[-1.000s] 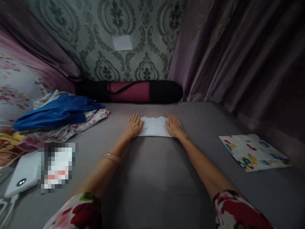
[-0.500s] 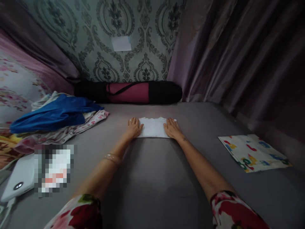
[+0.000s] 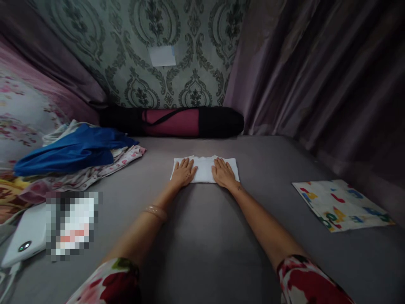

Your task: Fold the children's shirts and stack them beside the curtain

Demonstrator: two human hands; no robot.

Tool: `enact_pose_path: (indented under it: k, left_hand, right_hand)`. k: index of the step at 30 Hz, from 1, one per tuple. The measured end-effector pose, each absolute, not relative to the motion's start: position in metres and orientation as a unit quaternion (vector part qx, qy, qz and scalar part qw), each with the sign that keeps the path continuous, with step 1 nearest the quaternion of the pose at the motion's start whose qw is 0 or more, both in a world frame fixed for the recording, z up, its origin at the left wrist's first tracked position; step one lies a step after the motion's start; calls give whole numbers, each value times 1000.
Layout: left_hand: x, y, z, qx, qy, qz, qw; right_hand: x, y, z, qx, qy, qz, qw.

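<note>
White cloth [image 3: 204, 169], folded into a neat flat strip, was what I had under both palms on the grey surface [image 3: 196, 236]. So what changed: a second earlier my left grip [image 3: 183, 172] and right grip [image 3: 224, 172] sat out over its two ends, and by this point both had come inward. Half a second back only a sliver poked out past the right one; now a bit of cloth showed beyond each, with a narrower white patch between my thumbs.

Neither grip was closed on anything, btw. Fingers were straight and a little spread, backs of the hands up, just laid flat on the cloth.

What I'd take from that: pressure had probably shifted from the ends to the inner part, and the ends seemed to lie flat without me covering them. The edge farthest from me looked slightly uneven, just past my fingertips, though I couldn't tell if that was a loose layer or trim.

Nothing else was in my way. The blue garment [image 3: 72, 145] was heaped well off to the left of my left grip, and the patterned piece [image 3: 344, 207] lay flat, well right of my right one.
</note>
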State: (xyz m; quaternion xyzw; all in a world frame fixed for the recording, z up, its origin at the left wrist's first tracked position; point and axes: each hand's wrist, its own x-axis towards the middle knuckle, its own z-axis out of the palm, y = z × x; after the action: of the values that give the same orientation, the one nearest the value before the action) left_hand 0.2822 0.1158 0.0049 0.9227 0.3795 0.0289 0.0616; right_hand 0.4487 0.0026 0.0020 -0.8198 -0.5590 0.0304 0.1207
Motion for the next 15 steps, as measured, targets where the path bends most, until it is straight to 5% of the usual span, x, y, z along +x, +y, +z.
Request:
enact_pose_path:
  k: [6, 15]
  left_hand:
    - [299, 95, 16, 939, 324, 117, 14]
    - [304, 92, -2, 942, 322, 75, 66]
  right_hand:
    - [437, 11, 11, -809, -567, 10, 156]
    - [429, 9, -4, -804, -574, -9, 155]
